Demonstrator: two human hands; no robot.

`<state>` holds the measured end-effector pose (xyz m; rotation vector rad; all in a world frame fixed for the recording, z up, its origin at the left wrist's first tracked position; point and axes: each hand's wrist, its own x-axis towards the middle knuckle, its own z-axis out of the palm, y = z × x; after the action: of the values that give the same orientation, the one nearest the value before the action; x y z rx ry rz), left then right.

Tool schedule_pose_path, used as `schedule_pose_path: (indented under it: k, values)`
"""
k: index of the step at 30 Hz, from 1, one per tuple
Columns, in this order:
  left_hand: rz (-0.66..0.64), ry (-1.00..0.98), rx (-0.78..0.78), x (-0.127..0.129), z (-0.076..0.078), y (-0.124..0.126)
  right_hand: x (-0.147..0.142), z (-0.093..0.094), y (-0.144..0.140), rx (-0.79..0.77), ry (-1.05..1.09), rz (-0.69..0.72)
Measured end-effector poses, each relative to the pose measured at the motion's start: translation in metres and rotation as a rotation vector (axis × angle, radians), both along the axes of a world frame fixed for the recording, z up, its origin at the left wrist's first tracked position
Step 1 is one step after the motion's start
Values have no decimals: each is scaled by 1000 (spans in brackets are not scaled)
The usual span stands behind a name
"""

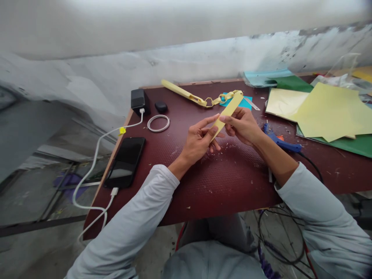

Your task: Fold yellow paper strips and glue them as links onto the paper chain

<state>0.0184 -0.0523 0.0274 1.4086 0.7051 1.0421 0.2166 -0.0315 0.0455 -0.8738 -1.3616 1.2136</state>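
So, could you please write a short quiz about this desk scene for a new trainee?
1. True or false: both hands grip the yellow paper strip.
2. What is plugged into the black phone? A) white cable B) blue glue gun C) nothing
3. Which object lies nearest the right hand on its outer side?

Key:
1. True; the left hand holds the lower end, the right hand the middle.
2. A, the white cable.
3. The blue glue gun.

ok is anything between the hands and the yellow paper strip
No. Both the left hand and right hand already pinch the yellow paper strip directly, above the table; its far end meets the paper chain.
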Motion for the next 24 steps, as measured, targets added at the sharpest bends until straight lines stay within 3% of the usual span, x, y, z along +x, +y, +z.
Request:
schedule_pose_path:
  k: [16,24]
  values:
    - [19,-30,112,1,-12,5,-1,-6,2,42,27,-44]
    - [9,-1,60,-9,-3,11,12,3,9,107,30,-159]
